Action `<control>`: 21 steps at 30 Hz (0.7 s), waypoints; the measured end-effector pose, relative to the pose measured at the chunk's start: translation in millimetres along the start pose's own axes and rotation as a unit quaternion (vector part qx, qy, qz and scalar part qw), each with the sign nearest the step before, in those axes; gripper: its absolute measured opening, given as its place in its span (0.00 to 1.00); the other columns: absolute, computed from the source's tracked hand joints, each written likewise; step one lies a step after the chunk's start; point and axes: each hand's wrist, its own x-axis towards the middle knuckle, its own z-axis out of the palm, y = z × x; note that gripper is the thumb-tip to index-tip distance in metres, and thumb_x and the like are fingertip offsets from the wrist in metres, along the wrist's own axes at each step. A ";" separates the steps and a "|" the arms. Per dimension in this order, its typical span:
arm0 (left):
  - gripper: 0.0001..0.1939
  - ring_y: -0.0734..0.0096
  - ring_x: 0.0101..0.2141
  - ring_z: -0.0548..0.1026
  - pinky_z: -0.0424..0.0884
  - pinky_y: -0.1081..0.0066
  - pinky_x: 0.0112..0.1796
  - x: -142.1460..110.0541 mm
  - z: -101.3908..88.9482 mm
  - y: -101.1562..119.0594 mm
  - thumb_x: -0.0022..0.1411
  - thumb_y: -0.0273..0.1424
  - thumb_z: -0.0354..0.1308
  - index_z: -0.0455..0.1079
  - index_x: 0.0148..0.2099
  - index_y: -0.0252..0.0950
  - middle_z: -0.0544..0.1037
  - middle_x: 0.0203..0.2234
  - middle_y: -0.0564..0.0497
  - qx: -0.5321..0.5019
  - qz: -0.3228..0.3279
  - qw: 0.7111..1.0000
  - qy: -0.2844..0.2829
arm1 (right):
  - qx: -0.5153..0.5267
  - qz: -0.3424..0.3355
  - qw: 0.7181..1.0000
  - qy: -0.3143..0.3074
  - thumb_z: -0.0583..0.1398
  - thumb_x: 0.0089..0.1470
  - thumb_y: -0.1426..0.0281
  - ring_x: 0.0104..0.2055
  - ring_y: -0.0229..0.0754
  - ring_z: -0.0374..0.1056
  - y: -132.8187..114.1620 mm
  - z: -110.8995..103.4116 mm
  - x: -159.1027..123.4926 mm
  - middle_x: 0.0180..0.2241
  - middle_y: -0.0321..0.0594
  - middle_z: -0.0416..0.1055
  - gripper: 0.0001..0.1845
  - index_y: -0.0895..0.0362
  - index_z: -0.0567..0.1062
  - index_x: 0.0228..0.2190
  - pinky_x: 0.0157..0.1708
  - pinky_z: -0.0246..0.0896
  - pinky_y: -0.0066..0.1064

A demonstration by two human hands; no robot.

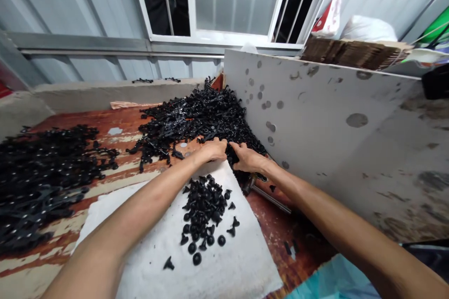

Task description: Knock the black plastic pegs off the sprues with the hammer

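My left hand (215, 149) is at the near edge of a heap of black plastic parts (203, 112), its fingers curled in. Whatever it grips, if anything, is hidden. Close beside it, my right hand (247, 158) reaches into the heap's right side with thumb and forefinger apart; dark parts lie between the two hands. Below my wrists, a loose pile of small black knob-like pieces with round bases (206, 205) rests on a white cloth (242, 252). A metal hammer (270, 198) lies under my right forearm, its head partly among the parts.
Another heap of black bracket-like parts (38, 182) covers the left of the worn reddish-brown tabletop (105, 168). A grey spotted board (315, 135) stands along the right. Stacked cardboard (351, 53) is behind it, below a window (238, 0). Teal plastic (333, 280) lies at the bottom right.
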 end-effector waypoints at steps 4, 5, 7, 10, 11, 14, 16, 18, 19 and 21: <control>0.11 0.69 0.35 0.75 0.74 0.66 0.36 9.9 3.5 18.2 0.64 0.33 0.59 0.71 0.45 0.31 0.76 0.37 0.48 -0.063 -0.049 0.997 -0.015 | 0.104 0.022 0.994 -0.026 0.60 0.62 0.66 0.41 0.42 0.72 -3.7 0.8 16.6 0.48 0.44 0.71 0.19 0.58 0.69 0.53 0.37 0.73 0.37; 0.08 0.70 0.32 0.75 0.73 0.68 0.33 11.0 3.4 20.2 0.62 0.30 0.59 0.72 0.43 0.30 0.76 0.32 0.49 -0.084 -0.059 0.995 -0.013 | 0.133 0.025 0.990 -0.030 0.60 0.62 0.66 0.38 0.40 0.72 -4.3 1.0 18.5 0.45 0.43 0.72 0.18 0.58 0.69 0.52 0.34 0.73 0.35; 0.05 0.71 0.26 0.74 0.71 0.71 0.29 11.2 2.4 21.8 0.58 0.22 0.57 0.72 0.38 0.28 0.74 0.23 0.52 -0.133 -0.076 0.988 -0.003 | 0.189 0.027 0.981 -0.028 0.59 0.63 0.68 0.31 0.36 0.71 -5.9 0.0 18.0 0.40 0.40 0.72 0.17 0.59 0.68 0.52 0.28 0.71 0.29; 0.10 0.71 0.22 0.73 0.68 0.74 0.25 1.8 0.4 19.5 0.53 0.18 0.53 0.72 0.38 0.29 0.70 0.18 0.54 -0.208 -0.084 0.974 0.011 | 0.256 0.015 0.966 -0.026 0.56 0.62 0.75 0.23 0.32 0.67 -10.5 -3.9 6.3 0.29 0.33 0.70 0.19 0.58 0.62 0.54 0.20 0.64 0.22; 0.12 0.72 0.22 0.73 0.67 0.75 0.24 -4.7 -0.2 17.7 0.52 0.18 0.52 0.72 0.38 0.29 0.71 0.18 0.54 -0.230 -0.082 0.970 0.014 | 0.272 0.009 0.962 -0.029 0.55 0.61 0.77 0.20 0.31 0.65 -12.9 -5.0 0.2 0.26 0.30 0.68 0.20 0.58 0.60 0.54 0.18 0.62 0.21; 0.14 0.72 0.23 0.73 0.67 0.76 0.23 -33.0 -0.1 8.9 0.50 0.18 0.51 0.70 0.39 0.30 0.73 0.21 0.52 -0.276 -0.078 0.958 0.026 | 0.302 -0.020 0.952 -0.042 0.55 0.58 0.80 0.18 0.30 0.62 -22.6 -3.5 -19.6 0.21 0.26 0.63 0.22 0.57 0.60 0.52 0.16 0.61 0.20; 0.15 0.72 0.25 0.74 0.70 0.76 0.25 -55.9 2.2 0.0 0.49 0.19 0.50 0.69 0.40 0.31 0.74 0.25 0.51 -0.312 -0.076 0.947 0.019 | 0.310 -0.047 0.948 -0.051 0.55 0.55 0.81 0.19 0.31 0.62 -30.2 2.5 -31.8 0.21 0.25 0.62 0.23 0.57 0.60 0.51 0.17 0.63 0.21; 0.16 0.71 0.27 0.75 0.72 0.73 0.28 -79.2 6.4 -11.1 0.48 0.20 0.50 0.68 0.41 0.32 0.75 0.29 0.50 -0.337 -0.068 0.939 0.011 | 0.306 -0.080 0.947 -0.059 0.55 0.54 0.82 0.21 0.34 0.64 -37.2 11.1 -42.8 0.23 0.27 0.62 0.23 0.57 0.61 0.51 0.19 0.65 0.24; 0.16 0.70 0.27 0.76 0.72 0.72 0.29 -90.5 9.3 -17.3 0.48 0.21 0.50 0.68 0.41 0.32 0.75 0.30 0.50 -0.332 -0.056 0.942 0.013 | 0.298 -0.098 0.948 -0.059 0.56 0.53 0.82 0.24 0.35 0.66 -40.2 15.8 -48.1 0.25 0.28 0.63 0.23 0.57 0.63 0.50 0.21 0.67 0.26; 0.15 0.67 0.31 0.76 0.73 0.69 0.32 -112.2 16.0 -29.4 0.49 0.23 0.50 0.69 0.41 0.33 0.75 0.32 0.50 -0.282 -0.011 0.958 0.042 | 0.273 -0.138 0.951 -0.045 0.56 0.51 0.83 0.32 0.39 0.69 -45.2 24.3 -59.0 0.30 0.33 0.67 0.22 0.57 0.66 0.48 0.30 0.69 0.31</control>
